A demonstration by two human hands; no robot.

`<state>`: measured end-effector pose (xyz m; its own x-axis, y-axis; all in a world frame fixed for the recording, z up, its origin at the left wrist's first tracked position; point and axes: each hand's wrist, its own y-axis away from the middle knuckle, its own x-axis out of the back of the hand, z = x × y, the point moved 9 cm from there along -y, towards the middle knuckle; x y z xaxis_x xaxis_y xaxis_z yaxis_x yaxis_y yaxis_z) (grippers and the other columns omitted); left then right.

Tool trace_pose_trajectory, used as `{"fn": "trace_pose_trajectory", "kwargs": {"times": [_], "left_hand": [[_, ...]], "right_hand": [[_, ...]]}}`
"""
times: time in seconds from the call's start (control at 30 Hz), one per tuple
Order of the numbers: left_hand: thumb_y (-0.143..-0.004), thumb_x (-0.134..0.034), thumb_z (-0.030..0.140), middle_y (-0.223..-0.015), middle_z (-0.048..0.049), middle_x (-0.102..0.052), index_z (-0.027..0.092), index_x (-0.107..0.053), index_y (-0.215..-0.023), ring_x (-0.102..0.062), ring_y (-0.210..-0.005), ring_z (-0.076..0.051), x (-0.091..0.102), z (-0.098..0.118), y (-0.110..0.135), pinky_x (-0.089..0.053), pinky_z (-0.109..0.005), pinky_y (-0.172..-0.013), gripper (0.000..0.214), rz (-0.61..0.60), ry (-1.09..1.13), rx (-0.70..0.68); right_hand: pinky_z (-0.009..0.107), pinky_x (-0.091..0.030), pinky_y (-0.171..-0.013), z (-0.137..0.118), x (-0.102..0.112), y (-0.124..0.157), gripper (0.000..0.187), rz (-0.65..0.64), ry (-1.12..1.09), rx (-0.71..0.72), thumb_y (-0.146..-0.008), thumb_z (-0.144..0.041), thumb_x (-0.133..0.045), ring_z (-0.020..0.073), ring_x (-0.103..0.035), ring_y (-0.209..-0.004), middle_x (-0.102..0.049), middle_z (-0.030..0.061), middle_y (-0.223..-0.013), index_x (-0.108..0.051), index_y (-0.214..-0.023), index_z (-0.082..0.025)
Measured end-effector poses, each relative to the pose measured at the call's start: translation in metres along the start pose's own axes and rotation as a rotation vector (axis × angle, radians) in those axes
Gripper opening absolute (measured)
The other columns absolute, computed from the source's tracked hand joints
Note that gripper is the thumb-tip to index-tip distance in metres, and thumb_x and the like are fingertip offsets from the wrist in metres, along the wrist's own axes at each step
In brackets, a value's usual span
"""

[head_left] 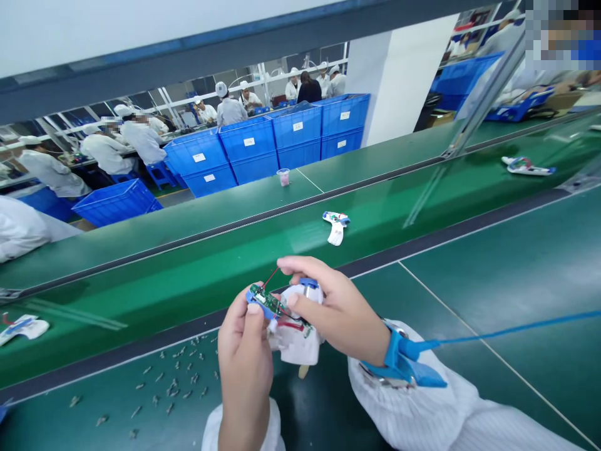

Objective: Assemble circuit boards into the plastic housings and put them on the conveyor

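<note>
My left hand (246,354) is closed, its thumb and fingers gripping a small green circuit board (267,299) with a blue plastic part along its edge. My right hand (335,307) is closed around a white plastic housing (295,347), its thumb near the right end of the board. A thin red wire (271,277) rises from the board to my right index fingertip; whether it is pinched cannot be seen. More red wire lies inside the housing. Small metal-coloured parts (173,388) lie scattered on the green bench (61,432) left of my left hand.
Beyond the bench, a green conveyor belt (188,275) carries white gun-shaped housings (335,237) with wires. A small cup (283,177) stands on the far ledge. A blue strap cord (507,332) runs right from my wrist. Blue crates (248,141) and seated co-workers are farther back.
</note>
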<state>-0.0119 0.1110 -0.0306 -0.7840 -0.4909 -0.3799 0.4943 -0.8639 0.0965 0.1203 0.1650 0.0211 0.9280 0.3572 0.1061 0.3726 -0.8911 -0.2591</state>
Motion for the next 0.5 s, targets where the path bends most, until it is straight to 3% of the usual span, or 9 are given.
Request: {"fn": "trace_pose_trajectory", "kwargs": {"times": [0.07,0.17,0.3,0.5], "left_hand": [[-0.073,-0.071,0.034,-0.081,-0.0011,-0.068,0.02,-0.07,-0.094,-0.061,-0.066,-0.01,-0.004,-0.001,0.0,-0.05,-0.016,-0.058,0.025,-0.04,0.052,0.011],[-0.076,-0.068,0.03,-0.079,-0.0003,-0.065,0.02,-0.069,-0.09,-0.059,-0.067,-0.009,-0.01,-0.003,0.001,-0.049,-0.015,-0.057,0.017,-0.079,0.068,0.04],[-0.08,-0.065,0.031,-0.078,0.0006,-0.063,0.021,-0.066,-0.094,-0.057,-0.063,-0.008,-0.008,-0.003,0.003,-0.045,-0.014,-0.053,0.017,-0.067,0.043,0.038],[-0.083,-0.062,0.039,-0.089,-0.0004,-0.061,0.023,-0.063,-0.099,-0.056,-0.072,-0.009,-0.002,0.0,0.001,-0.046,-0.016,-0.063,0.023,-0.073,-0.084,-0.019]], "right_hand": [[0.032,-0.047,-0.086,-0.017,-0.005,0.002,0.024,-0.021,0.073,0.18,-0.076,-0.016,-0.058,0.0175,-0.059,-0.097,-0.062,0.007,-0.103,-0.067,-0.097,-0.017],[0.031,-0.047,-0.087,-0.031,-0.012,0.007,0.018,-0.063,0.141,0.34,-0.075,-0.011,-0.058,0.0165,-0.059,-0.097,-0.066,0.0065,-0.097,-0.068,-0.089,-0.017],[0.035,-0.047,-0.085,-0.04,-0.014,0.013,0.019,-0.055,0.266,0.449,-0.076,-0.012,-0.058,0.0177,-0.058,-0.095,-0.065,0.0066,-0.099,-0.068,-0.091,-0.018],[0.041,-0.042,-0.093,-0.039,-0.025,0.016,0.029,-0.132,0.35,0.488,-0.079,-0.011,-0.051,0.0206,-0.052,-0.11,-0.06,0.0091,-0.114,-0.065,-0.104,-0.02]]}}
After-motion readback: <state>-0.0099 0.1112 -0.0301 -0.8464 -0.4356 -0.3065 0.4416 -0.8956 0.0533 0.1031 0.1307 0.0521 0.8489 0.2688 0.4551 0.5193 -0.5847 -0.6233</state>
